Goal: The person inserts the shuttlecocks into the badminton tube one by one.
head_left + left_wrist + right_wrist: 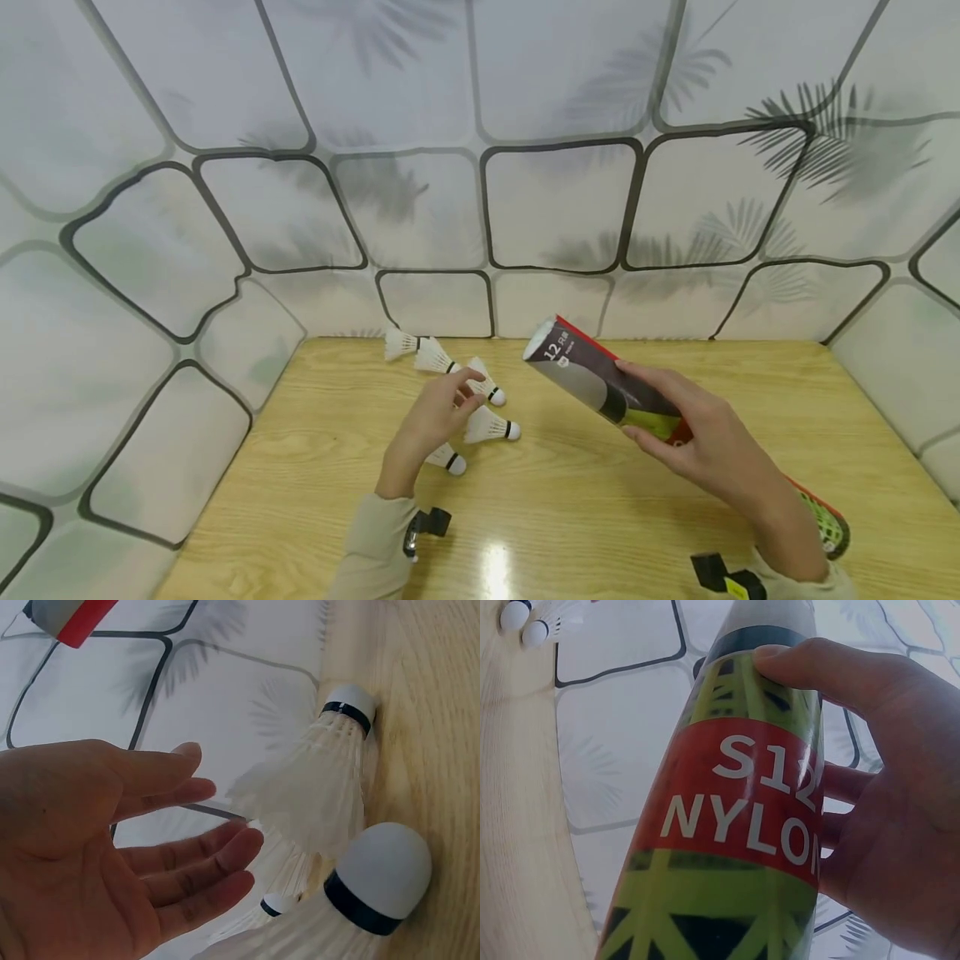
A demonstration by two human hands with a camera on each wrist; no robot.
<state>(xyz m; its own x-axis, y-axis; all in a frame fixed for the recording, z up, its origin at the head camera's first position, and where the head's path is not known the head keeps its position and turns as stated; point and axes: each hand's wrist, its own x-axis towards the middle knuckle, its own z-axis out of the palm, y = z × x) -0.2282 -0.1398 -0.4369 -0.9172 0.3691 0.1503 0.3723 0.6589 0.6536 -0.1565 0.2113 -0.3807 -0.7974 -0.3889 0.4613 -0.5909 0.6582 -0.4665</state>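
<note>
My right hand (716, 442) grips a long shuttlecock tube (588, 375), thumb on one side and fingers round the other. The tube is tilted above the table, its white end pointing up and to the left; whether that end is capped I cannot tell. In the right wrist view, a red band (735, 799) with white lettering crosses its green body. My left hand (435, 412) hovers by several white shuttlecocks, its fingers loosely bent and holding nothing. Nearest are one shuttlecock (489, 427) right of it and another shuttlecock (447, 458) partly hidden below it.
Further shuttlecocks lie toward the back edge, among them one shuttlecock (402, 343) at the far left and a neighbouring shuttlecock (433, 357). The wooden table (555, 508) meets a patterned cloth wall (558, 208) at the back and sides.
</note>
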